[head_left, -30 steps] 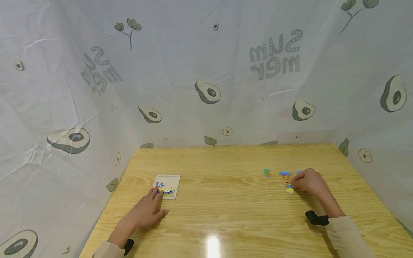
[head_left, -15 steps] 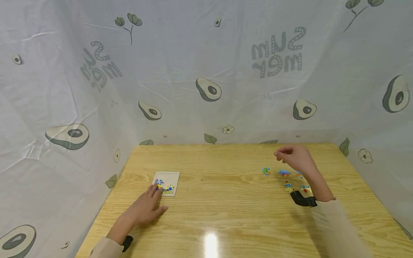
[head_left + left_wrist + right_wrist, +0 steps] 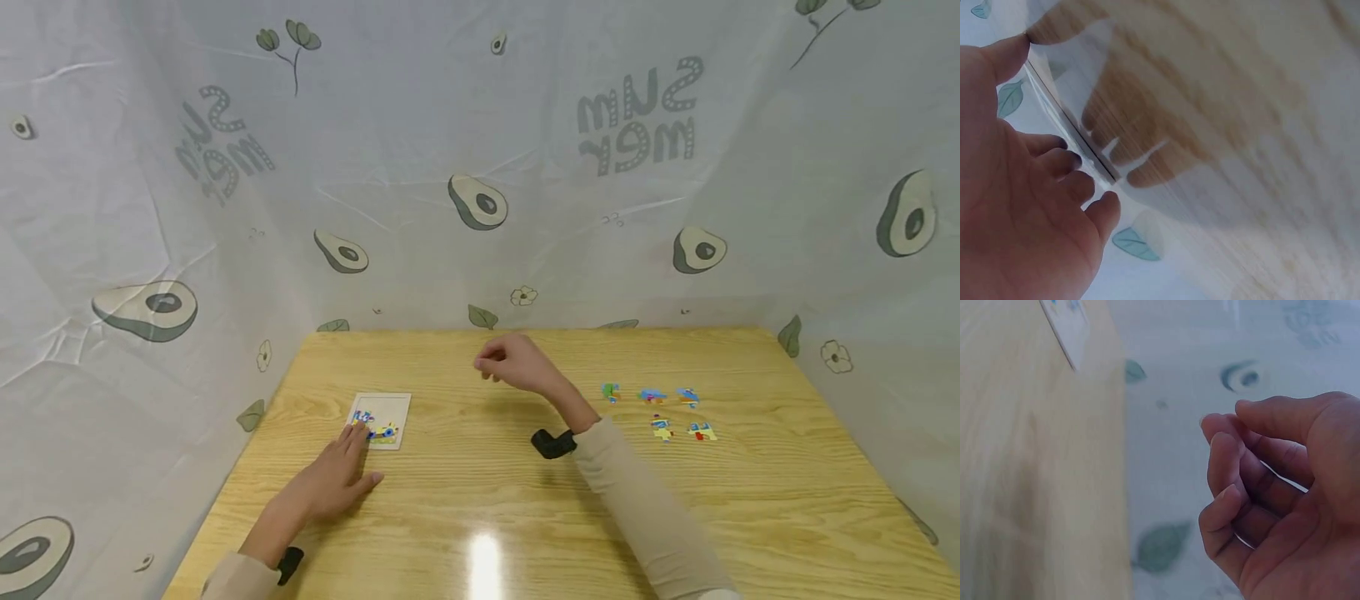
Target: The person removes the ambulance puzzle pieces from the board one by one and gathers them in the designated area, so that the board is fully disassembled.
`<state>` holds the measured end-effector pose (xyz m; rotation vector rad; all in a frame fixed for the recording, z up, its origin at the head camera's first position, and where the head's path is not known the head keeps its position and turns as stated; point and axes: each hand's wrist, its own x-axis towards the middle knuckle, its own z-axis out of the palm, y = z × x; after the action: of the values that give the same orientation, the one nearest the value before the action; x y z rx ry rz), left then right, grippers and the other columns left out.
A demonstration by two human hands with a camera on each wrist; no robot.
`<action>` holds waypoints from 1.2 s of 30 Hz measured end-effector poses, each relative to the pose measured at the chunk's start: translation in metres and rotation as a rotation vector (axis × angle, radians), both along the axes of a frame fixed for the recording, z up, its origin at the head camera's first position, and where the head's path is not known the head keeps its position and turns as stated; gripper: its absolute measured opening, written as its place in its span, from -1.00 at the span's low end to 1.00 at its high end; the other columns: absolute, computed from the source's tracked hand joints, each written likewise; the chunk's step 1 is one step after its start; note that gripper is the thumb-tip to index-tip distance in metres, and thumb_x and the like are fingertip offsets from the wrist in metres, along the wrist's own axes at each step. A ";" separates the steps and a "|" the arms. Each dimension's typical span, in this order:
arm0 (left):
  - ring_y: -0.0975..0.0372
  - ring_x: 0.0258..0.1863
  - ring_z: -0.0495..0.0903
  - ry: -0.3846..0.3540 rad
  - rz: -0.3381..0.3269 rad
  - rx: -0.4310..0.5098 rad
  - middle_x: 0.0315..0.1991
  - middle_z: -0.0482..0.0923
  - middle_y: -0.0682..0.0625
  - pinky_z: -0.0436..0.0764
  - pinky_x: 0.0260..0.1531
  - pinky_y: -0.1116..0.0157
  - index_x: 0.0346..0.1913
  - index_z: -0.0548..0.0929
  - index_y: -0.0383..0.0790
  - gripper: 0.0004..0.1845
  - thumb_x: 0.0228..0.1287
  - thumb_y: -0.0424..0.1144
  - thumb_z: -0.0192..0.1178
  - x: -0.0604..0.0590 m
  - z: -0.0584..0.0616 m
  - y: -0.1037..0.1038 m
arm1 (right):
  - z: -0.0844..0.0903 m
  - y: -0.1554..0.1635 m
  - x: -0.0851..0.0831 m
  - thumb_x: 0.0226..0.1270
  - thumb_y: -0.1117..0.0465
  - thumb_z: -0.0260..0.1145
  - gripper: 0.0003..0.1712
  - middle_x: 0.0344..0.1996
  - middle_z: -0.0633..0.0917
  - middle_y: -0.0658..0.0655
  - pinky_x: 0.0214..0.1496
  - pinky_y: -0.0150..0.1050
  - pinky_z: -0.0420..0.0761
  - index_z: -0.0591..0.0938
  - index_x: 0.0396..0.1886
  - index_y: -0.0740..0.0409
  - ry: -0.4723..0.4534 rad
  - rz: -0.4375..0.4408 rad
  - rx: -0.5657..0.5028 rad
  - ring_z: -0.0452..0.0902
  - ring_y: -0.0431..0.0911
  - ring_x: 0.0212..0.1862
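Over the middle of the light wooden table (image 3: 525, 492), toward its far edge, the right hand (image 3: 516, 365) hangs in the air w/ fingers (image 3: 1225, 462) curled in toward the thumb. Wrist view shows the curl plainly, but whether anything small is pinched between the tips can't be told from either view. A black wrist strap (image 3: 552, 442) sits just behind the hand, beige sleeve (image 3: 637, 508) after that.

Left side of the table: a small white square puzzle board (image 3: 382, 420) lies flat, w/ a few colourful pieces already set along its near-left part. The left hand (image 3: 336, 483) lies flat on the wood, fingers straight and spread, gripping nothing; fingertips (image 3: 357, 432) touch the board's near-left corner. Left wrist cam is blurred and shows only the relaxed fingers above the table edge.

Right of centre, well apart from both hands, loose multicoloured puzzle pieces (image 3: 660, 408) lie in 2 short rows: 3 farther back, 2 nearer.

Around the table on 3 sides hangs a pale grey cloth backdrop (image 3: 480, 167) printed w/ avocado halves, leaves, small flowers and mirrored lettering. A glare spot shows on the wood near the front edge.
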<state>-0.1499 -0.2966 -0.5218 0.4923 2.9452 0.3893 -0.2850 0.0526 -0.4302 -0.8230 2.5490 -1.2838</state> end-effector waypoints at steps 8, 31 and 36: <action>-0.18 0.57 -0.08 -0.018 0.006 -0.016 0.58 -0.11 -0.31 0.14 0.46 -0.22 0.52 0.04 -0.43 -0.14 0.49 0.17 -0.05 0.007 -0.001 0.005 | -0.035 -0.100 0.004 0.44 0.13 0.26 -0.78 -0.38 0.78 0.19 -0.39 -0.37 0.61 0.77 -0.28 0.11 -0.064 0.112 -0.007 0.71 0.04 -0.30; -0.14 0.56 0.04 -0.014 0.053 -0.021 0.56 0.00 -0.29 0.23 0.44 -0.17 0.50 0.13 -0.42 -0.17 0.48 0.17 -0.02 0.017 0.001 0.003 | -0.089 -0.199 0.035 0.33 0.06 0.33 -0.72 -0.20 0.71 -0.04 -0.06 -0.41 0.59 0.71 -0.06 0.08 0.190 -0.033 0.273 0.55 -0.23 -0.16; -0.12 0.55 0.06 -0.001 0.032 -0.011 0.58 -0.02 -0.23 0.25 0.44 -0.12 0.51 0.12 -0.40 -0.16 0.46 0.17 0.00 0.013 0.001 0.004 | -0.085 -0.203 0.036 0.30 0.03 0.33 -0.66 -0.12 0.70 -0.02 -0.01 -0.38 0.62 0.70 -0.01 0.05 0.218 -0.060 0.353 0.56 -0.16 -0.04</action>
<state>-0.1371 -0.2928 -0.5209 0.4436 2.9563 0.3758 -0.2492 -0.1506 -0.5155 -0.8533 2.8704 -0.7536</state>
